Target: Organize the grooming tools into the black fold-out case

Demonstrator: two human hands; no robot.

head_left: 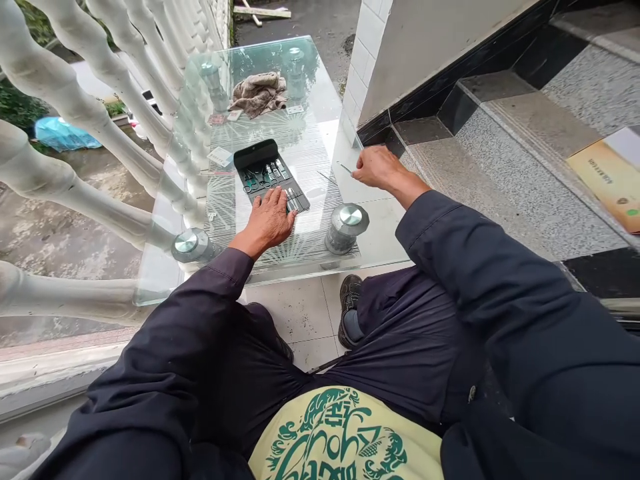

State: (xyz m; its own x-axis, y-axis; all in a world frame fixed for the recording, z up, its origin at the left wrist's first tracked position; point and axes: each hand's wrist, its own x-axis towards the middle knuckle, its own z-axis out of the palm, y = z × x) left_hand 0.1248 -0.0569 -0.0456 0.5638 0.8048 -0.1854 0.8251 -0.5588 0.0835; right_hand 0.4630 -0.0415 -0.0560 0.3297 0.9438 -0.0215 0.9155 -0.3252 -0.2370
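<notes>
An open black manicure kit [256,155] lies on the glass table [280,270], with nail clippers, small scissors and other metal tools in its slots. My left hand [270,217] rests flat on the near left part of the kit, fingers stretched out and covering some of the slots. Over the table's right edge, my right hand [377,168] is closed in a pinch around a thin metal manicure tool [346,167], whose tip points left. A similar thin line [327,178] shows on the glass beside it; whether it is a tool or a reflection I cannot tell.
Toward the table's far end lie a crumpled brown cloth [259,93] and several small cards [220,157]. Round metal-capped table legs [349,223] show through the glass. White balusters [115,167] line the left; stone steps [500,147] with a yellow box [613,177] rise on the right.
</notes>
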